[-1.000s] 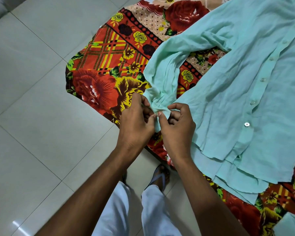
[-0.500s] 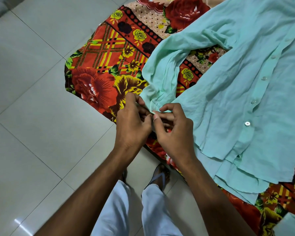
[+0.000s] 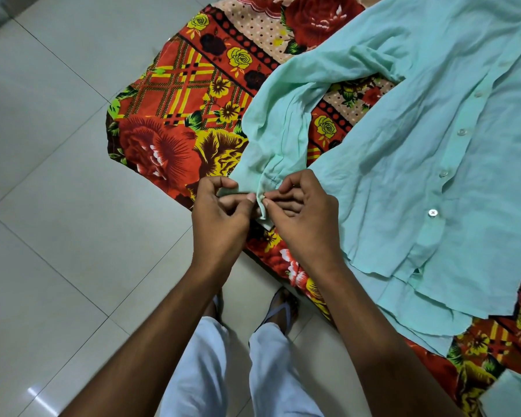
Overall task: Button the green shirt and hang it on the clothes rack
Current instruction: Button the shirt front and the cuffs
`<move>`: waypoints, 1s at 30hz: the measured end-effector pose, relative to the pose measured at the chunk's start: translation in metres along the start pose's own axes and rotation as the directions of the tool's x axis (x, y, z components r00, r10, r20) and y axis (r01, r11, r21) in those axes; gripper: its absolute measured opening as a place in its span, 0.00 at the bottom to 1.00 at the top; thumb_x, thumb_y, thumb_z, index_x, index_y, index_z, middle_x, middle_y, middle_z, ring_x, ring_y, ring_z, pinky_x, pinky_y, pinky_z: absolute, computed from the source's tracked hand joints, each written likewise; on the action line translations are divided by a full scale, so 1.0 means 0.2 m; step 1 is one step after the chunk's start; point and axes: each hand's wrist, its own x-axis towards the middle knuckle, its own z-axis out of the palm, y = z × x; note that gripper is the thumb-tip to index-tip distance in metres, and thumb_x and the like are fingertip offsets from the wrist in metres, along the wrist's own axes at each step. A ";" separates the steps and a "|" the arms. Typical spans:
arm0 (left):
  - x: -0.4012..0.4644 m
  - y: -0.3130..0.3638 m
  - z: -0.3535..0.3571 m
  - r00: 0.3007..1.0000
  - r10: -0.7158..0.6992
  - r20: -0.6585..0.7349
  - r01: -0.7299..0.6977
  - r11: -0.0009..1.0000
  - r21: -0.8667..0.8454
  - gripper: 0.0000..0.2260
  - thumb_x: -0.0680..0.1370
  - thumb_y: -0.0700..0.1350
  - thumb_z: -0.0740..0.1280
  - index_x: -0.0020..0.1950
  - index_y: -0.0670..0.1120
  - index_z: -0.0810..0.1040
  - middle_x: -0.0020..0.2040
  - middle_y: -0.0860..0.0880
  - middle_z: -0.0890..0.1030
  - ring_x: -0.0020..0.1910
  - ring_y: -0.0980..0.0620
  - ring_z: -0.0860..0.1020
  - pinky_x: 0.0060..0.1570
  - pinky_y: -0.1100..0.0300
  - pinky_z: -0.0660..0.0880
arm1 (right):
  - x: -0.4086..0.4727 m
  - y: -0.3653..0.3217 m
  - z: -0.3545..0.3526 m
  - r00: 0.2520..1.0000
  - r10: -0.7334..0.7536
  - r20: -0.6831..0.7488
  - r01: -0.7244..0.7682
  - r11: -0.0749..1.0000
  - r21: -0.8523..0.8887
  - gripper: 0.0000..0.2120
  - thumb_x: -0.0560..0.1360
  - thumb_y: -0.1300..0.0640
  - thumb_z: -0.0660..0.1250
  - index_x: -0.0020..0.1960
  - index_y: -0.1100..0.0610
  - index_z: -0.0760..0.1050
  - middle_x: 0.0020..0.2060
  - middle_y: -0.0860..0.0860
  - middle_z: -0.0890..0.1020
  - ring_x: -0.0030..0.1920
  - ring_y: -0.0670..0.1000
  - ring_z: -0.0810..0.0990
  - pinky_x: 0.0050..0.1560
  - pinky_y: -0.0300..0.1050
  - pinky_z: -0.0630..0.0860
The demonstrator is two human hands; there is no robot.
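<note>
while both hands pinch the cuff [image 3: 263, 206], left hand [image 3: 220, 218] and right hand [image 3: 306, 218], the sleeve [image 3: 278, 136] runs toward one o'clock.

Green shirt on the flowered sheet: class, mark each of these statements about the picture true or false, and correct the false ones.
1. Both hands pinch the sleeve cuff of the green shirt. True: left hand and right hand meet on it.
2. The shirt hangs on a clothes rack. False: it lies spread on the flowered sheet; no rack is in view.
3. White buttons run down the shirt's front. True.
4. The floor is wooden planks. False: it is pale glossy tile.
5. The person wears dark trousers. False: the trousers are light.
</note>
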 end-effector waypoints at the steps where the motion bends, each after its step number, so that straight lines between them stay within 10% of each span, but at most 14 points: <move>1: -0.01 0.00 0.00 1.000 -0.003 0.002 0.003 1.000 -0.021 0.14 0.78 0.38 0.72 0.59 0.41 0.69 0.40 0.47 0.87 0.41 0.51 0.86 0.45 0.55 0.83 | 0.00 0.00 0.00 1.000 0.001 -0.001 -0.001 1.000 0.000 0.13 0.73 0.65 0.76 0.50 0.61 0.73 0.42 0.52 0.85 0.43 0.41 0.86 0.42 0.34 0.82; 17: 0.03 -0.06 -0.01 0.922 0.349 0.171 -0.388 0.849 0.358 0.16 0.76 0.32 0.70 0.58 0.43 0.68 0.45 0.48 0.80 0.43 0.55 0.83 0.40 0.52 0.80 | 0.11 -0.02 0.02 0.927 0.375 -0.012 -0.375 0.927 0.002 0.22 0.63 0.69 0.68 0.36 0.51 0.57 0.32 0.63 0.81 0.34 0.61 0.86 0.37 0.65 0.82; 25: 0.07 -0.06 -0.04 0.917 0.341 0.206 -0.397 0.811 0.430 0.15 0.74 0.34 0.72 0.55 0.45 0.71 0.42 0.51 0.80 0.40 0.55 0.82 0.34 0.62 0.75 | 0.14 -0.07 -0.02 0.819 0.537 0.204 -0.574 0.779 0.253 0.22 0.69 0.72 0.74 0.44 0.55 0.62 0.43 0.61 0.84 0.39 0.53 0.88 0.35 0.41 0.83; 30: 0.10 -0.03 -0.03 0.918 0.325 0.225 -0.389 0.641 0.662 0.14 0.70 0.42 0.76 0.49 0.48 0.73 0.37 0.51 0.80 0.37 0.47 0.80 0.34 0.51 0.77 | 0.13 -0.03 -0.03 0.916 0.393 0.075 -0.381 0.914 -0.137 0.23 0.68 0.59 0.79 0.43 0.53 0.62 0.32 0.54 0.80 0.32 0.57 0.86 0.36 0.47 0.80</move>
